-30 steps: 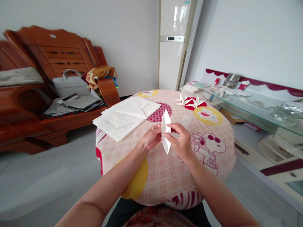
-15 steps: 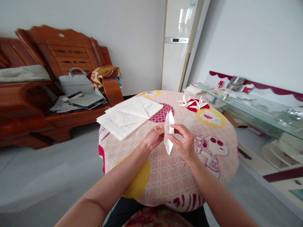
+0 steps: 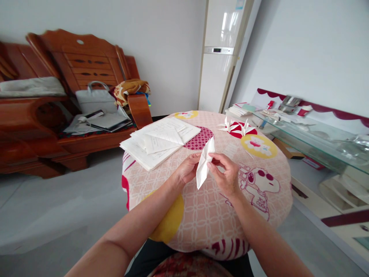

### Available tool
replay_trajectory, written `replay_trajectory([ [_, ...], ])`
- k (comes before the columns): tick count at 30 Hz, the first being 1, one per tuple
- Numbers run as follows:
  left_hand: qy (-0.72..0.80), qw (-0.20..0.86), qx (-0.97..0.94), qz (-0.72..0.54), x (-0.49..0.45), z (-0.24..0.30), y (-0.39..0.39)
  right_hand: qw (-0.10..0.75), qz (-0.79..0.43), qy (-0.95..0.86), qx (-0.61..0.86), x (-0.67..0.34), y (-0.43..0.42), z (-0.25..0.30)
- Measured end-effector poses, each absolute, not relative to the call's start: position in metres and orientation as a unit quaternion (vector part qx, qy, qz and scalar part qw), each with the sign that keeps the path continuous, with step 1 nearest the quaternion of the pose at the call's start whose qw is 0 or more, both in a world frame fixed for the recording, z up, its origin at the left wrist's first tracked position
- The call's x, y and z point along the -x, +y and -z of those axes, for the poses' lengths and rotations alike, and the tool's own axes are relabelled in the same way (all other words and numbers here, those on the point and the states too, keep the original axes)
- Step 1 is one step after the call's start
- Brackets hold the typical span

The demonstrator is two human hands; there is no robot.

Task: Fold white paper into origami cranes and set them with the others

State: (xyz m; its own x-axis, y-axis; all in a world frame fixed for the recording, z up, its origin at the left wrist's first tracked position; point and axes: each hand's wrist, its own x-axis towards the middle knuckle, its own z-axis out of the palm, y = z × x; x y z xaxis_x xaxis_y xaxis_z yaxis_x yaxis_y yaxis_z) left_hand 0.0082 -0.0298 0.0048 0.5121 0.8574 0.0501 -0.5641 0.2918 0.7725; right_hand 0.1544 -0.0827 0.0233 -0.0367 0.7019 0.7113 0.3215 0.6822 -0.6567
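Observation:
A folded white paper (image 3: 204, 166), long and pointed at both ends, is held above the table between my two hands. My left hand (image 3: 188, 168) pinches its left side, with the fingertips partly hidden behind the paper. On the other side, my right hand (image 3: 226, 175) grips the right edge between thumb and fingers. The paper leans, its top tip to the right. Two folded paper cranes (image 3: 236, 127) stand at the far right of the table. Left of my hands lies a stack of printed sheets (image 3: 157, 157), with a folded sheet (image 3: 163, 140) on top.
A patterned cloth covers the round table (image 3: 198, 219). To the right stands a glass-topped cabinet (image 3: 314, 140) bearing papers, a red cup (image 3: 304, 111) and other items. A wooden chair (image 3: 86, 65) with a grey bag (image 3: 96, 100) is at the left. A tall white air conditioner (image 3: 216, 77) stands behind.
The folded paper has turned from nearly upright to leaning, its lower tip swung left and its top tip right. Both hands keep their hold. The whole view has shifted slightly.

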Motion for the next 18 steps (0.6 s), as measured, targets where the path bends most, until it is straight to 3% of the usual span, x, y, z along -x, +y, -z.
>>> replay_trajectory([
  [9,0.193,0.786,-0.369,-0.457,-0.0098,-0.0083,-0.031,0.584,-0.161,-0.707,0.365,-0.1537,-0.0835,-0.0234],
  [18,0.235,0.71,-0.417,-0.516,-0.0083,-0.0106,-0.0356,0.576,-0.14,-0.708,0.384,-0.1561,-0.0808,-0.0212],
])
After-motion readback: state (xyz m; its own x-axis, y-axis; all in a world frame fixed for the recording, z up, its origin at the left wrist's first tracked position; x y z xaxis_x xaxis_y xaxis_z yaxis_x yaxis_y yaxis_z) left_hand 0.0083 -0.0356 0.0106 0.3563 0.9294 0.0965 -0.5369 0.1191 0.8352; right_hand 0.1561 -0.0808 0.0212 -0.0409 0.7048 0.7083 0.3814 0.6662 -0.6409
